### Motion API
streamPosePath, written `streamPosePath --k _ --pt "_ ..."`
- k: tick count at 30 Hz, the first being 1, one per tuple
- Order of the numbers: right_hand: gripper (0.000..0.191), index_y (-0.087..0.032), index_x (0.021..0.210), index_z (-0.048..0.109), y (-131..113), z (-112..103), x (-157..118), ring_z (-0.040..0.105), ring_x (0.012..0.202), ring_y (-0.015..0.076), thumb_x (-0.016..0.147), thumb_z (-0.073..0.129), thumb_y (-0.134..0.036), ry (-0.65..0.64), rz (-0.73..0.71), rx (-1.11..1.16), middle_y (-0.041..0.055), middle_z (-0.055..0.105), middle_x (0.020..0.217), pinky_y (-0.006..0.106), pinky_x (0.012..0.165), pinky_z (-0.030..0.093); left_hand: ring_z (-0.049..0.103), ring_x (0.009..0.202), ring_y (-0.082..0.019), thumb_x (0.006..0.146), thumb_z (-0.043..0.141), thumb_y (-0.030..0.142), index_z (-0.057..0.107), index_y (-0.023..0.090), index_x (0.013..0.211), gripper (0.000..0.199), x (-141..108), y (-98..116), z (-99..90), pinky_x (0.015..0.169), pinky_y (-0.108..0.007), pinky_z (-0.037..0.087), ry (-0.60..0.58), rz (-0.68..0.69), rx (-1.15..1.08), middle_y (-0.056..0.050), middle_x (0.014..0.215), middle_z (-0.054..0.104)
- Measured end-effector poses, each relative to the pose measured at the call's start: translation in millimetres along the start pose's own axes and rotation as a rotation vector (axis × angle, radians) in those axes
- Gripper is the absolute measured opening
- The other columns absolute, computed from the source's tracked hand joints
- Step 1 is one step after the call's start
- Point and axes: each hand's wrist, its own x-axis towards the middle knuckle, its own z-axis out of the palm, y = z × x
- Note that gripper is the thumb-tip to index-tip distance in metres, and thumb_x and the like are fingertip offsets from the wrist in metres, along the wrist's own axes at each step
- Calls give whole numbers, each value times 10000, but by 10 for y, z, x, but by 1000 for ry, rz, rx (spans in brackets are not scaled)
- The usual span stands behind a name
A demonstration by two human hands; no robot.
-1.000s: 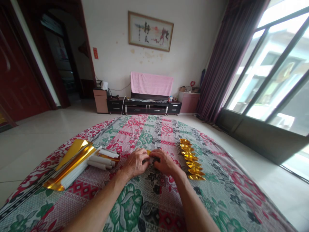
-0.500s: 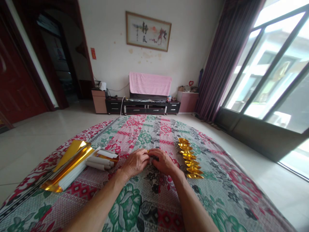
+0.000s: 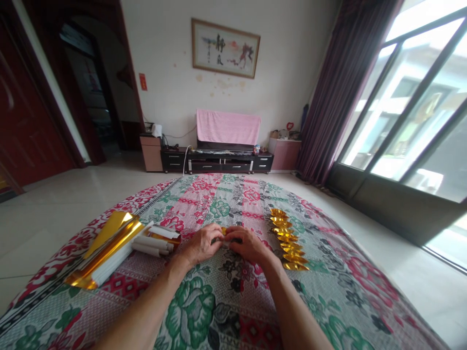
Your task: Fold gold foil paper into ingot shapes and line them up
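My left hand (image 3: 206,243) and my right hand (image 3: 248,244) meet over the middle of the flowered cloth, fingers bent and closed. Between their fingertips shows a small bit of gold paper (image 3: 224,230); most of it is hidden by the fingers. To the right lies a row of several folded gold paper ingots (image 3: 288,238), each pointed at both ends. On the left rests a stack of gold foil paper (image 3: 113,250) with white backs, partly curled. Beside it are rolled white-backed papers (image 3: 151,244).
A patterned cloth (image 3: 219,194) in red, green and grey covers the round-edged surface before me. Beyond it stand a low black TV cabinet (image 3: 229,163) and a pink cloth (image 3: 228,126) draped over a screen. Windows (image 3: 408,107) and a purple curtain (image 3: 328,97) are at right.
My fingers have shifted slightly around the gold paper, and a little more of it shows between them. The view has moved slightly; the ingots and paper stack lie as before.
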Motion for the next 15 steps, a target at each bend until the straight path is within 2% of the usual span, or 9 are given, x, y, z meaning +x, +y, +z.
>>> streamPosePath --k 6,10,15 --pt "231 -232 932 689 14 28 -11 588 920 141 764 568 -129 46 -60 -5 27 647 1007 280 848 437 549 896 -146 759 528 125 637 182 837 146 -5 24 16 824 -291 459 16 19 23 -45 910 609" --pt "195 -212 899 685 2 28 -15 588 923 149 752 576 -144 69 -44 35 37 649 1000 297 862 437 535 902 -160 759 545 158 628 182 833 114 -8 31 53 822 -304 456 6 6 106 -48 908 592" --pt "355 -205 919 658 26 12 -37 569 964 146 659 500 -22 110 18 65 19 637 1027 297 886 428 530 899 -155 799 479 139 622 182 788 149 2 27 78 824 -285 447 -18 30 166 -48 900 582"
